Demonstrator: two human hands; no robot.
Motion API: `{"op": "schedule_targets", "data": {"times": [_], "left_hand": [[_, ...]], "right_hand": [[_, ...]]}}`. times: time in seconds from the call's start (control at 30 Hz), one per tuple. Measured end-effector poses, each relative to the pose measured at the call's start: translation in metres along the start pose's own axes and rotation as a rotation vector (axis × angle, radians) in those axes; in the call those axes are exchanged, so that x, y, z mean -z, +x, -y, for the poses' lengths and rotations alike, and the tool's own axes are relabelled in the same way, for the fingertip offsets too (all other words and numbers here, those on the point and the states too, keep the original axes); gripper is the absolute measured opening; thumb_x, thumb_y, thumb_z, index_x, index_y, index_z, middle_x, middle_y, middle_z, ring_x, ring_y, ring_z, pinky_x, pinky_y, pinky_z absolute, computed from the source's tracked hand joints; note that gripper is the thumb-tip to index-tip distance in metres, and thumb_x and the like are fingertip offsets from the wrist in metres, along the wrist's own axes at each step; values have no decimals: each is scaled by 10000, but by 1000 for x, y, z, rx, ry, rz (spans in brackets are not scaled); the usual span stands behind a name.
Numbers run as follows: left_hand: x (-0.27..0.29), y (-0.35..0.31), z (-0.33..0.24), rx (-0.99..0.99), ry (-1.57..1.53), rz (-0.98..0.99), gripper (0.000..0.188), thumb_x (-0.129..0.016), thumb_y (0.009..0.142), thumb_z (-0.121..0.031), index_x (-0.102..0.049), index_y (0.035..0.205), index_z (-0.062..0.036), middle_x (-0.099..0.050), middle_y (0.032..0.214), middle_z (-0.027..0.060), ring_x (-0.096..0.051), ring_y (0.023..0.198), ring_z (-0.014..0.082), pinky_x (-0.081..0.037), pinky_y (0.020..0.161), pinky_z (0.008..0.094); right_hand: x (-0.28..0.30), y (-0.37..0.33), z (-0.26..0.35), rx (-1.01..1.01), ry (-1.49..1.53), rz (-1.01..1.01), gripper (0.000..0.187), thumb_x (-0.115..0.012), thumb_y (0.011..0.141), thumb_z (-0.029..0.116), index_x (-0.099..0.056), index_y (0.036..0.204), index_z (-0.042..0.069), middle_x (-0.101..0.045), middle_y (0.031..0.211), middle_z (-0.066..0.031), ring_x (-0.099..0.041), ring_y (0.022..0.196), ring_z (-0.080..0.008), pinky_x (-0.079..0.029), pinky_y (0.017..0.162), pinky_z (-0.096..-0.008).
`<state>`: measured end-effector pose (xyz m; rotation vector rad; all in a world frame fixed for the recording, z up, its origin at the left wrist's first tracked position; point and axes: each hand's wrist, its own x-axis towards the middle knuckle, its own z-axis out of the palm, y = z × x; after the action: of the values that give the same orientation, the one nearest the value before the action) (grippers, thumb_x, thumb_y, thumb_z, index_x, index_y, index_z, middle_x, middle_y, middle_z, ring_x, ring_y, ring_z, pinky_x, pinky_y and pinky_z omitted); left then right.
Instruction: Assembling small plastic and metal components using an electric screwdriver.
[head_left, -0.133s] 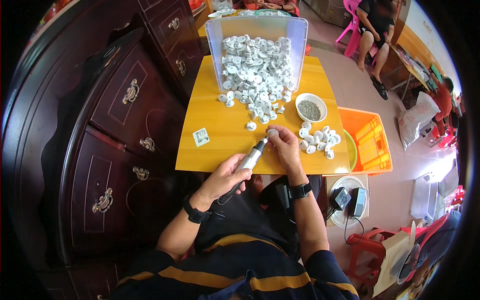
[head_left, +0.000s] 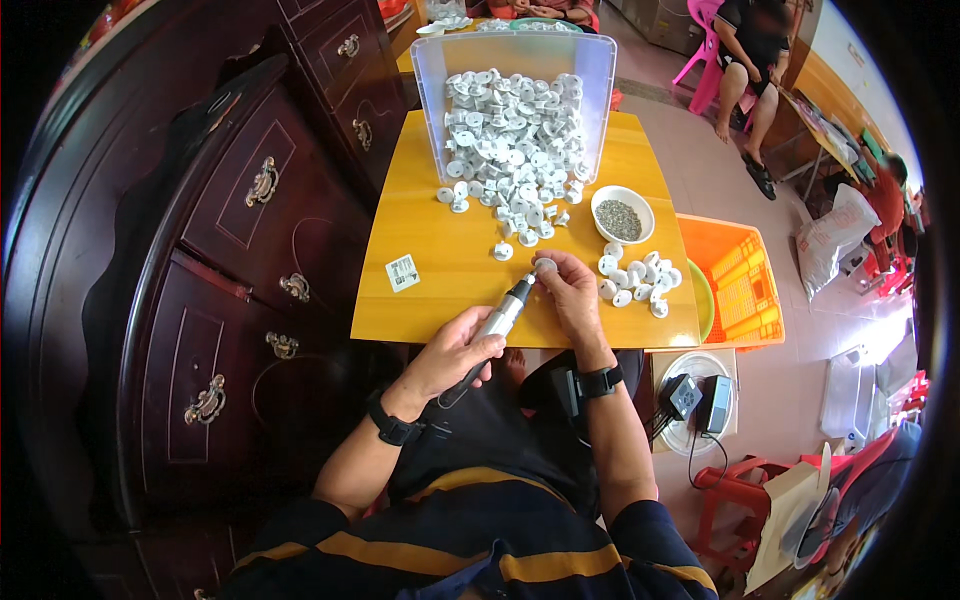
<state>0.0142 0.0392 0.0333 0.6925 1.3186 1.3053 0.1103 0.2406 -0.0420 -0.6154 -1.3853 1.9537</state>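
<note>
My left hand (head_left: 462, 350) is wrapped round a silver and black electric screwdriver (head_left: 503, 315), its cord trailing toward my lap. The tool slants up to the right, and its tip meets a small round white plastic part (head_left: 545, 266). Thumb and fingers of my right hand (head_left: 570, 298) pinch that part over the table's near half. Just beyond lies a heap of similar white parts (head_left: 515, 140), spilling from a clear plastic bin (head_left: 430, 110) tipped toward me. A white bowl (head_left: 648, 222) of small metal screws stands at the right, with a group of white parts (head_left: 640, 280) beside my right hand.
A small printed label (head_left: 402, 273) lies on the yellow table (head_left: 400, 318). Right of the table stands an orange crate (head_left: 755, 270) holding a yellow-green basin. Dark wooden drawers (head_left: 250, 210) rise close on the left. Black devices (head_left: 714, 405) sit on a stool; another person (head_left: 755, 50) sits farther back.
</note>
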Motion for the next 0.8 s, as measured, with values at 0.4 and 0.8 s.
{"op": "schedule_targets", "data": {"times": [0.4,0.8], "left_hand": [[-1,2,0,-7,12,15,447,-604,969,-227,-443,1330,-19,-572,898,29,-556,621,63,-470,528,202],[-2,2,3,-11,-2,1,418,-602,967,-186,-453,1318,-15,-559,877,17,-547,608,58,-468,514,197]], "right_hand": [[0,0,0,-4,-21,-22,187,-654,946,111,-671,1107,20,-693,982,-16,-628,808,-73,-533,724,-222],[1,0,0,-3,7,-32,205,-657,944,117,-663,1123,16,-698,990,-25,-633,810,-80,-533,721,-219]]}}
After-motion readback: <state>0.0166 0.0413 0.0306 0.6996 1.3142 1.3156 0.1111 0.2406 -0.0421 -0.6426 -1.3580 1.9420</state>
